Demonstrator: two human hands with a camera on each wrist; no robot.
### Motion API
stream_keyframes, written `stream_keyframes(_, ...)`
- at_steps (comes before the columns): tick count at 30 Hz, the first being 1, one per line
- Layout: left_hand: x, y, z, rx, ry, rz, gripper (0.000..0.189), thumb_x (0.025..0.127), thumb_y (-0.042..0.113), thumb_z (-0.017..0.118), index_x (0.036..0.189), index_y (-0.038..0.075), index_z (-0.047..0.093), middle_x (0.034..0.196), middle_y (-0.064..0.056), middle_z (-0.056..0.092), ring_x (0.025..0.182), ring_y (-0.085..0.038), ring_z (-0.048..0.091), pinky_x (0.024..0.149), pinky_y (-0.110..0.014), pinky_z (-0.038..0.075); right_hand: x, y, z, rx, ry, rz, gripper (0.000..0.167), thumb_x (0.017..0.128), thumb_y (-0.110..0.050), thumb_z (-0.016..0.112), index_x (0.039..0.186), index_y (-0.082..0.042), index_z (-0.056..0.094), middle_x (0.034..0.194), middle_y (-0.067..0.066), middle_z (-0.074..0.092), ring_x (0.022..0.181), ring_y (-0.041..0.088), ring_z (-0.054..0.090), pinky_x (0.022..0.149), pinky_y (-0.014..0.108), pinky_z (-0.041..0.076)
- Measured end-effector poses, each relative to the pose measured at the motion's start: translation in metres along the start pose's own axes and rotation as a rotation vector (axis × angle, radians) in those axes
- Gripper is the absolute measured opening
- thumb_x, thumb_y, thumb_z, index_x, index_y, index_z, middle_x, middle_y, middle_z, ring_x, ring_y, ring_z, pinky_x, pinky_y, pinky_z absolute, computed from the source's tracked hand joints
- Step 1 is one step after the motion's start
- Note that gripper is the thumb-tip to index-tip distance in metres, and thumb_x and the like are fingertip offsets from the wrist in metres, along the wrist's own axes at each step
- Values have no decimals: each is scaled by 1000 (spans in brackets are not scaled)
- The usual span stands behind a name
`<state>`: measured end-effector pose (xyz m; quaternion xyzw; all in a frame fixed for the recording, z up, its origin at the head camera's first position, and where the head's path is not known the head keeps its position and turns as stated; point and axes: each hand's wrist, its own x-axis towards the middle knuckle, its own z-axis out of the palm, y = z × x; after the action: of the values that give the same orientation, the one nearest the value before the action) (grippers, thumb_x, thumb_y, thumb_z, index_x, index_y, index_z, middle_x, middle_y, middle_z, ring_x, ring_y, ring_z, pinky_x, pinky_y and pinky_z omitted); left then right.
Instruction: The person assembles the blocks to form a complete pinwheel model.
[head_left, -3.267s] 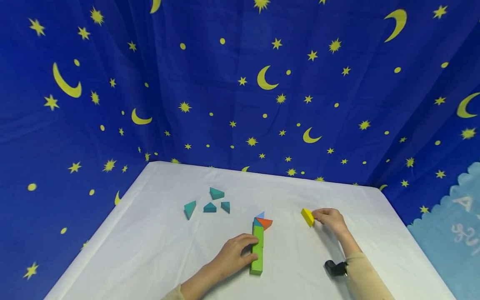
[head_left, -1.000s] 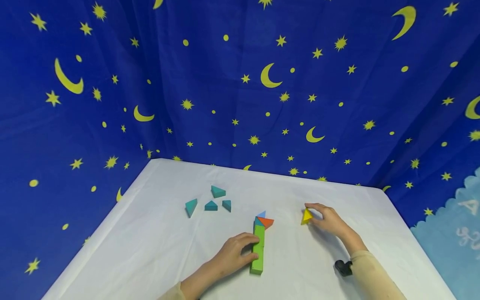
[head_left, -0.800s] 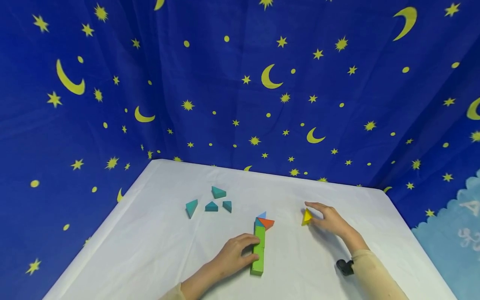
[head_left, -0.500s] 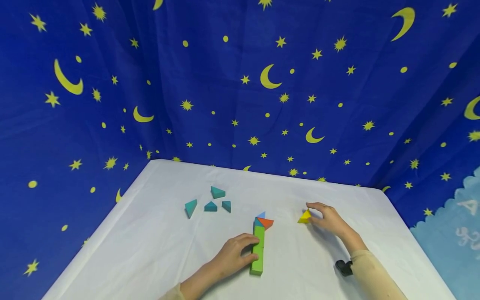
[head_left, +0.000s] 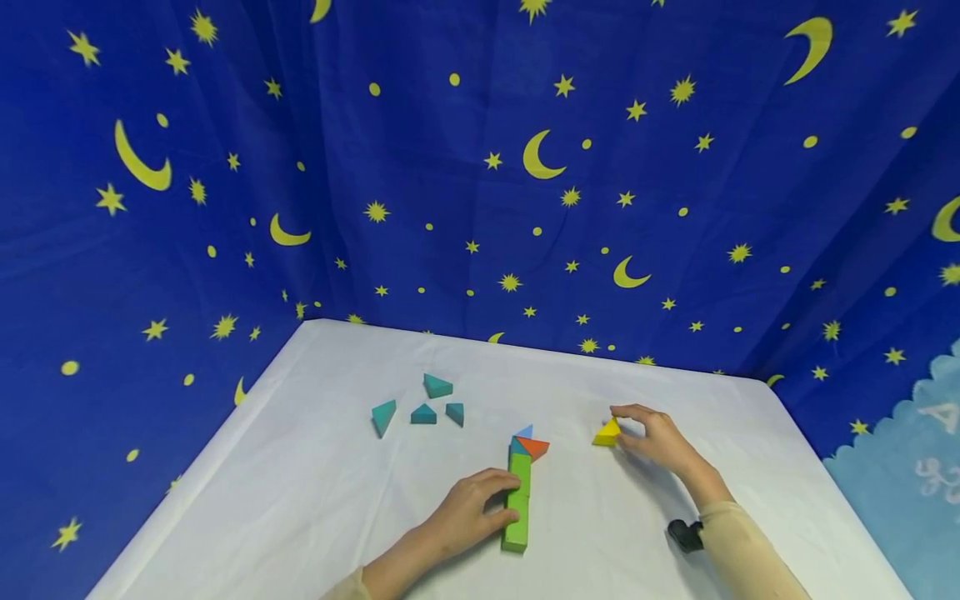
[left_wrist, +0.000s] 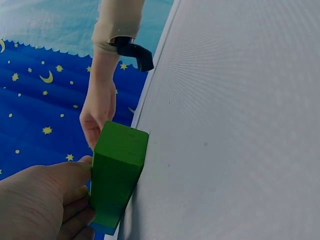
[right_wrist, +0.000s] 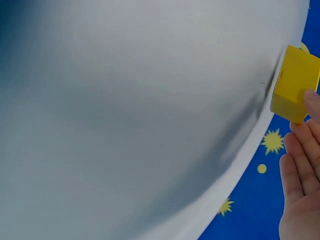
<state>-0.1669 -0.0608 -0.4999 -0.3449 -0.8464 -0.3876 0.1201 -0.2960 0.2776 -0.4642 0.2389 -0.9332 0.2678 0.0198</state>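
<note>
Two green blocks [head_left: 517,508] lie end to end in a row in front of me. My left hand [head_left: 467,510] rests against their left side with thumb and fingertips, which the left wrist view also shows. At the row's far end sit a blue triangular block [head_left: 519,447], an orange triangular block [head_left: 534,448] and a light blue one [head_left: 527,432]. To the right, my right hand [head_left: 660,437] pinches a yellow triangular block [head_left: 606,433] between thumb and fingers. In the right wrist view the thumb lies on the yellow block's face.
Several teal triangular blocks [head_left: 423,414] lie loose at the back left of the white-covered table [head_left: 315,467]. A blue curtain [head_left: 420,167] with yellow moons and stars hangs behind and beside it. A black wrist camera [head_left: 684,536] is worn on the right wrist.
The right hand's fingers have spread around the yellow block and turned it, and it now sits slightly further left with a triangular face showing. The left hand stays against the green blocks.
</note>
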Motion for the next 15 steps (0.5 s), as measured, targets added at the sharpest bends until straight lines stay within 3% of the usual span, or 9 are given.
stream_keyframes(8,0,-1,0,0,-8,-2,37,85,22,72,116,3,64,116,-7,62,111,-17,57,96,-30,44,26,-5,-15,25,84,-68,43,81,-6,73,122,0,61,121,16,60,116,38,51,97,56,39)
stream_keyframes(15,-1,-1,1,11,-15,-16,37,85,23,71,116,5,64,117,-5,62,112,-16,56,97,-30,44,46,-15,-14,63,67,-94,44,82,-8,73,123,1,60,122,17,60,113,40,53,94,56,42)
